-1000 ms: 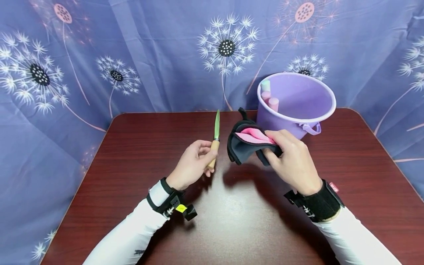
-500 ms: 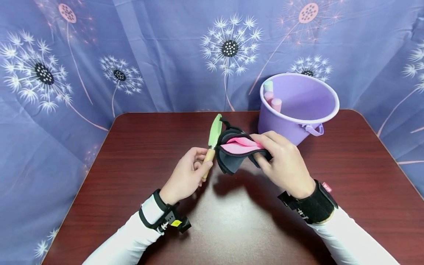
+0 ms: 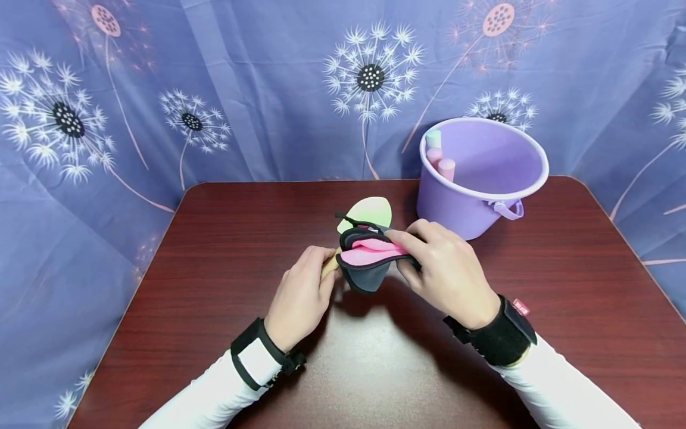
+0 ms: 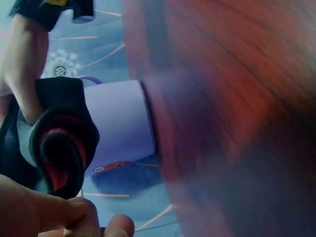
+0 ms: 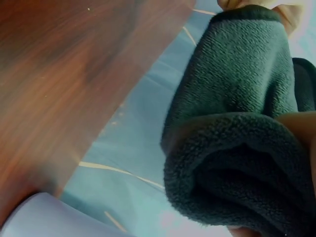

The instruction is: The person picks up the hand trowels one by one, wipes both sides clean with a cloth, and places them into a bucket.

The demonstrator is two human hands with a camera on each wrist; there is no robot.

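Observation:
A small trowel (image 3: pixel 373 212) with a broad pale green blade and a wooden handle is in my left hand (image 3: pixel 299 298), which grips the handle. My right hand (image 3: pixel 449 271) pinches a folded cleaning cloth (image 3: pixel 367 280), dark grey outside, pink inside, with black edging and a black loop. In the head view the cloth overlaps the trowel's neck and lower blade. The left wrist view has the rolled cloth (image 4: pixel 74 116) right by the left fingers (image 4: pixel 54 210). Fuzzy pile of the cloth (image 5: pixel 242 69) fills much of the right wrist view.
A purple bucket (image 3: pixel 455 214) stands at the back right of the dark red wooden table (image 3: pixel 241 238), its handle hanging at the right side. Several pastel sticks (image 3: pixel 446 169) lean inside it. A blue dandelion-print curtain (image 3: pixel 278 89) hangs behind the table.
The trowel has turned from edge-on to showing its broad blade face, tilting right. My right hand has brought the cloth leftward and down, from beside the trowel to over its neck.

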